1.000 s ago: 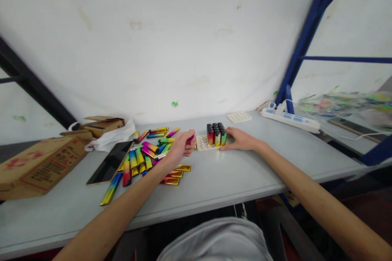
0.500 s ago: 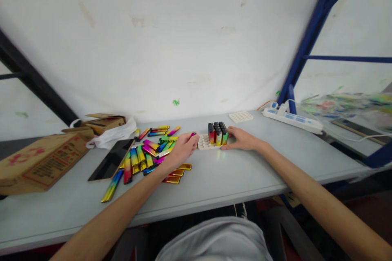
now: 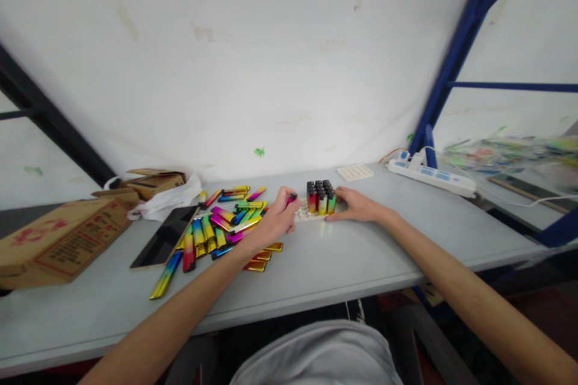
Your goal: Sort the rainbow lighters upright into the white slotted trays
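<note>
A cigarette lighter (image 3: pixel 291 198) with a dark end and a pinkish body is pinched in my left hand (image 3: pixel 280 216); most of it is hidden by the fingers. That hand is over the left end of a white holed tray (image 3: pixel 311 217). Upright lighters with black tops (image 3: pixel 322 197) stand packed in rows on the tray's right part. My right hand (image 3: pixel 356 204) grips the tray's right end, thumb at the front corner and fingers beside the standing lighters. Left of my left hand lies a loose pile of shiny multicoloured lighters (image 3: pixel 208 231).
A second white holed tray (image 3: pixel 356 172) lies near the wall. A power strip (image 3: pixel 431 177) with cables is at the right. Leftward are a dark flat tablet-like panel (image 3: pixel 165 237), a white bag (image 3: pixel 169 200) and cardboard boxes (image 3: pixel 67 237). Blue rack posts (image 3: pixel 456 42) rise at right.
My left hand has moved slightly right, further over the tray, with the lighter in it. The right hand stays where it was at the tray's end.
</note>
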{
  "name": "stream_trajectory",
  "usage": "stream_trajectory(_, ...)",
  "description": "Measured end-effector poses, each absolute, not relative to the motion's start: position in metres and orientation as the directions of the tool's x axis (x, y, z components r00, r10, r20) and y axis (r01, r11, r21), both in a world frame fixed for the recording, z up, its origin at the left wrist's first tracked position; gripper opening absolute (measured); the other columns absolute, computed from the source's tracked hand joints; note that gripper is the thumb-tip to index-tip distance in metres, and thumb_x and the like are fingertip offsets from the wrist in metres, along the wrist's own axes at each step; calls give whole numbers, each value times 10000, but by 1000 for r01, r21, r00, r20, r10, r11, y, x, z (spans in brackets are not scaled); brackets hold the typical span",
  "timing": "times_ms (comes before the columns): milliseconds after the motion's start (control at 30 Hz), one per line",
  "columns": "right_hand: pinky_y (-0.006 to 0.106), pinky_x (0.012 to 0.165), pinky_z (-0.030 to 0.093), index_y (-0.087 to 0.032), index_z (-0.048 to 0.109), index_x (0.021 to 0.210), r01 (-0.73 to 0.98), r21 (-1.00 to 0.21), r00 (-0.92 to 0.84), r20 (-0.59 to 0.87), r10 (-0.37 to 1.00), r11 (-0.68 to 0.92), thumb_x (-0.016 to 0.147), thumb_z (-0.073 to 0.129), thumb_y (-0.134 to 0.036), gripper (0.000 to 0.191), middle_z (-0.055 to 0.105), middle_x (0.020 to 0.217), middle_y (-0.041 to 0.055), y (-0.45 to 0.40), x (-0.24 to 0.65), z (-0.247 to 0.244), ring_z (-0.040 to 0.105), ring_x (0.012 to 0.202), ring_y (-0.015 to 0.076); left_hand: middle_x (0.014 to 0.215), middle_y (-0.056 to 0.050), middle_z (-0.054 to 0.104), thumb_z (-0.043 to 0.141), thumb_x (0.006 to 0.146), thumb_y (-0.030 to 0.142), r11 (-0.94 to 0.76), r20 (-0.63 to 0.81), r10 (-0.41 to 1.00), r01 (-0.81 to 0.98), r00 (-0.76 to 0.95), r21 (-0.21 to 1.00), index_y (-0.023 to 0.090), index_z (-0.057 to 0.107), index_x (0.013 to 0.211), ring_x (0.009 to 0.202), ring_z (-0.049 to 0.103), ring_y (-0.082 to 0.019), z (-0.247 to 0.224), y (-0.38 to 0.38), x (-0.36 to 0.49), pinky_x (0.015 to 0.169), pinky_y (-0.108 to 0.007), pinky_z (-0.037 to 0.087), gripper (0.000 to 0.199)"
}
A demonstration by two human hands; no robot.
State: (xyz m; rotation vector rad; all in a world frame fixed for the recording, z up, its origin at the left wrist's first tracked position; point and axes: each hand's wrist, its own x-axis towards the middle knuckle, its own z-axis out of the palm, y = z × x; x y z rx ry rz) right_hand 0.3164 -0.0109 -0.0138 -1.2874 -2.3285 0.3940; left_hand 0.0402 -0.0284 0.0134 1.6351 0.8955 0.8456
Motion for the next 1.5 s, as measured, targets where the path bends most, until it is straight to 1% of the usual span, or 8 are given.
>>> stream_trajectory(133, 332, 765, 483, -165, 707, 1170, 708, -456, -484, 242, 841, 539, 770, 791, -652, 636, 650, 969, 83, -10, 317, -14, 595, 845, 245, 552, 153, 245, 531, 945, 453, -88, -9, 858, 163, 514, 983, 280, 342, 967, 356, 215, -67, 22, -33, 46, 370, -154, 260, 257)
stream_trajectory(233, 330, 766, 480, -163, 709, 1171, 703, -457, -487, 249, 837, 545, 770, 795, -644, 633, 653, 977, 85, -10, 317, -14, 593, 848, 244, 551, 132, 397, 464, 994, 457, -165, 47, 830, 166, 555, 972, 269, 351, 982, 370, 382, -90, 24, -30, 48, 412, -184, 366, 220)
stream_trajectory(333, 333, 765, 478, -160, 706, 1177, 705, -455, -483, 255, 838, 544, 771, 790, -649, 641, 657, 982, 86, -9, 317, -15, 598, 842, 244, 748, 28, 620, 497, 1002, 460, -374, 244, 814, 153, 528, 915, 230, 456, 1031, 658, 636, -138, 21, -21, 49, 621, -247, 524, 236)
stream_trajectory(467, 337, 770, 481, -150, 703, 1172, 718, -444, -476, 250, 843, 537, 772, 791, -644, 641, 657, 970, 85, -10, 317, -15, 608, 851, 247, 1069, -82, 675, 684, 902, 416, -536, 427, 766, 110, 480, 837, 179, 640, 1044, 1033, 656, -205, 14, -11, 52, 845, -302, 571, 280)
stream_trajectory(733, 329, 766, 483, -175, 700, 1211, 698, -465, -482, 256, 838, 544, 778, 797, -620, 629, 672, 1001, 86, -13, 315, -11, 613, 864, 247, 1071, -92, 744, 759, 846, 404, -552, 398, 766, 199, 505, 810, 171, 746, 1039, 971, 688, -232, 7, -10, 50, 872, -358, 610, 304)
stream_trajectory(867, 330, 756, 477, -163, 692, 1208, 700, -465, -482, 253, 839, 542, 779, 798, -617, 633, 664, 1000, 89, -13, 315, -11, 606, 864, 247, 1095, -90, 748, 690, 911, 365, -657, 428, 692, 261, 581, 708, 195, 757, 1080, 960, 695, -230, 12, -10, 53, 884, -353, 584, 249)
stream_trajectory(1067, 340, 766, 473, -170, 693, 1197, 711, -463, -470, 248, 847, 530, 773, 797, -627, 632, 637, 971, 76, -11, 316, -15, 592, 849, 245, 946, -65, 724, 657, 945, 329, -774, 445, 610, 373, 655, 512, 217, 718, 1167, 818, 665, -206, 16, -6, 64, 818, -323, 528, 256)
stream_trajectory(1500, 338, 751, 469, -166, 691, 1180, 725, -440, -471, 244, 847, 530, 778, 797, -625, 619, 631, 958, 75, -9, 317, -17, 585, 839, 243, 913, -33, 723, 658, 946, 249, -842, 419, 527, 391, 739, 371, 215, 654, 1257, 790, 670, -172, 22, 1, 60, 804, -281, 515, 312)
